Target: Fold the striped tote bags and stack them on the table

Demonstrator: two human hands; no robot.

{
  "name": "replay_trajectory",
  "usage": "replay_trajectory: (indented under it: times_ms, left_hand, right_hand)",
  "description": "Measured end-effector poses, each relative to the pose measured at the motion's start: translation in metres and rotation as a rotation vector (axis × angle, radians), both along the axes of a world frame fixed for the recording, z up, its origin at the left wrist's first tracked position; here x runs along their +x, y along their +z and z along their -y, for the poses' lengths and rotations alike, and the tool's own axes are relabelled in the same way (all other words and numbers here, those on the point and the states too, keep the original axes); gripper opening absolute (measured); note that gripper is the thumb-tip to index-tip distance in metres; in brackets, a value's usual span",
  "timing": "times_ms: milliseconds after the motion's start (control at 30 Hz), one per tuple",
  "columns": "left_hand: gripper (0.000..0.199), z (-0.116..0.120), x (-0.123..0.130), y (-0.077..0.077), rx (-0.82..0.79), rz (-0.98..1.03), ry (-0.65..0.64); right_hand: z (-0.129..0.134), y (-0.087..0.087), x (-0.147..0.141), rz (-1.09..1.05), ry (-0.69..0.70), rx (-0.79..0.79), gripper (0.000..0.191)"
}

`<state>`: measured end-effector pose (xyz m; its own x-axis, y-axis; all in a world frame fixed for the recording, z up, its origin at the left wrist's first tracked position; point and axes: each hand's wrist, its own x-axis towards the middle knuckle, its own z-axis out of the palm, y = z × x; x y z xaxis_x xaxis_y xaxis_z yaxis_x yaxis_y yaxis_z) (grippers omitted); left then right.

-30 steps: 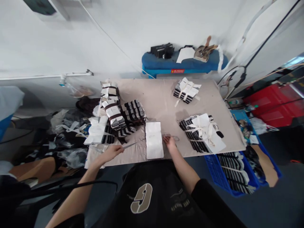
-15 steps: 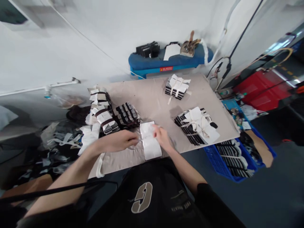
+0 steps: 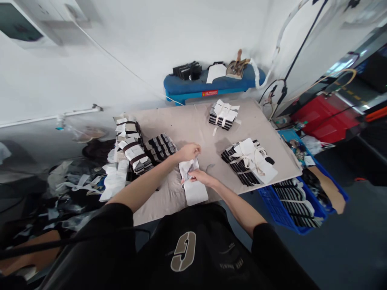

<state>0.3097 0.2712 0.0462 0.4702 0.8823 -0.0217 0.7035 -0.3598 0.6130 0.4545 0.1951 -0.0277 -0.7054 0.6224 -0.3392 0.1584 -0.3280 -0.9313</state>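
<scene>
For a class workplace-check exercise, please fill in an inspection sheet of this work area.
Surface: beige-covered table, wrinkled near the front edge.
Work items: white sheet at the front edge; two tied striped bundles on the right.
Clutter: heap of scraps and plastic at left.
Hands: right hand at the sheet's middle; left hand by its far end, grips unclear.
Cables: white cable along the wall; black cable at right.
Surroundings: blue padded board behind; blue crate at right.

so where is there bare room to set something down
The widest free patch of table is at the back, between the striped stack and the rear tied bundle. Another lies right of that bundle, behind the front tied bundle. Crowded: the left end, with its banded bundles, and front middle, where left hand and right hand are by the white paper.
</scene>
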Motion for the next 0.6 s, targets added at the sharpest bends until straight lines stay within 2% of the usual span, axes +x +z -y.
replay_trajectory:
  times_ms: [67, 133, 233, 333, 400, 467, 600]
  left_hand:
    - [0.026, 0.019, 0.0, -0.013, 0.099, 0.137, 0.108]
    - [0.025, 0.044, -0.006, -0.026, 0.091, 0.319, 0.145]
    - [0.022, 0.082, -0.024, -0.041, -0.149, 0.393, 0.074]
    - [0.025, 0.106, -0.048, -0.046, -0.316, 0.236, 0.025]
    - [0.026, 0.112, -0.064, -0.042, -0.357, 0.131, 0.027]
    - [0.022, 0.113, -0.082, -0.03, -0.376, 0.065, 0.071]
    - [0.017, 0.117, -0.132, 0.001, -0.32, 0.021, 0.296]
  right_hand:
    - [-0.003, -0.002, 0.001, -0.001, -0.05, -0.036, 0.037]
    - [-0.005, -0.001, 0.001, -0.005, -0.083, -0.061, 0.035]
    - [-0.006, 0.0, 0.002, -0.002, -0.123, -0.103, 0.029]
    - [-0.006, 0.003, 0.006, 0.002, -0.107, -0.121, 0.027]
    - [-0.006, 0.006, 0.01, 0.001, -0.072, -0.121, 0.028]
    - [-0.008, 0.01, 0.013, 0.004, -0.023, -0.095, 0.031]
    - [-0.007, 0.018, 0.016, 0.028, 0.055, 0.003, 0.039]
